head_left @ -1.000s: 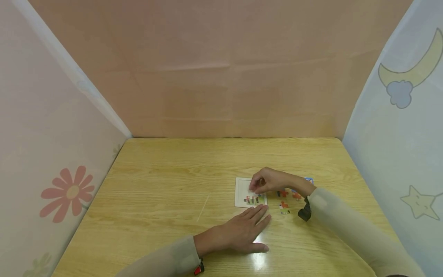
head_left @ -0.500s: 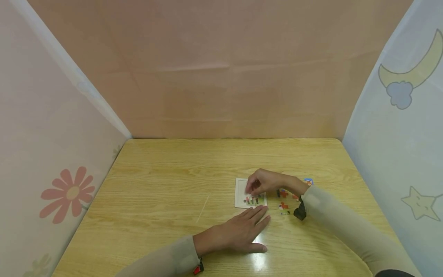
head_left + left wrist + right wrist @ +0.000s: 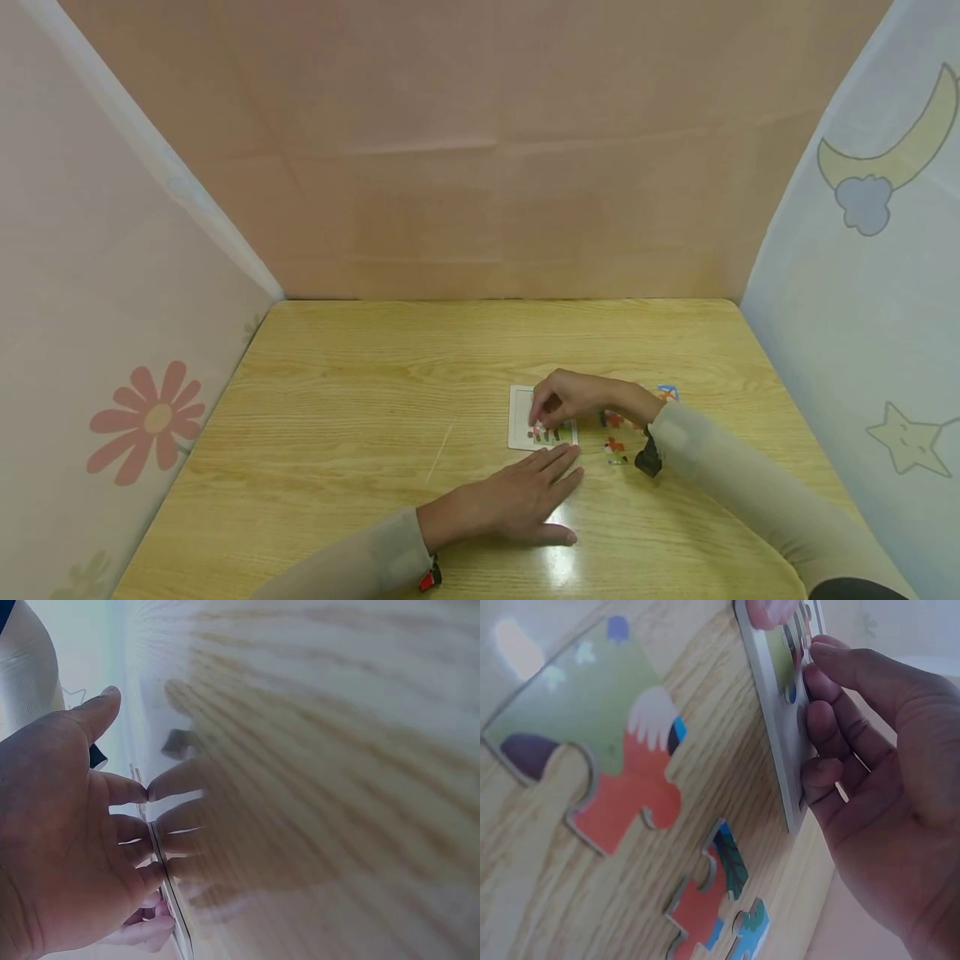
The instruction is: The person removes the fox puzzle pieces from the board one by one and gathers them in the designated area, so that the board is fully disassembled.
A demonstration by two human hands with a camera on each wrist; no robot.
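A white puzzle tray (image 3: pixel 518 421) lies on the table with some joined picture pieces (image 3: pixel 564 433) along its near side. My right hand (image 3: pixel 572 395) reaches over it from the right, thumb and forefinger pinching a puzzle piece low against the tray; the fingers largely hide that piece. In the right wrist view the other fingers of the right hand (image 3: pixel 885 765) curl beside the thumb. Flat on the table, my left hand (image 3: pixel 517 504) has its straight fingertips at the tray's near edge. The left wrist view shows the left hand (image 3: pixel 67 840) side-on along that edge.
Right of the tray lie loose puzzle pieces: a green and orange one (image 3: pixel 630 735), an orange one with dark leaves (image 3: pixel 701 900) and a blue one (image 3: pixel 751 930). Another blue-edged piece (image 3: pixel 667 391) lies farther back by the right forearm. Fabric walls enclose the wooden table (image 3: pixel 337 400).
My right hand has shifted a little left and toward me over the tray, down to the joined pieces. The left hand stays nearly still.
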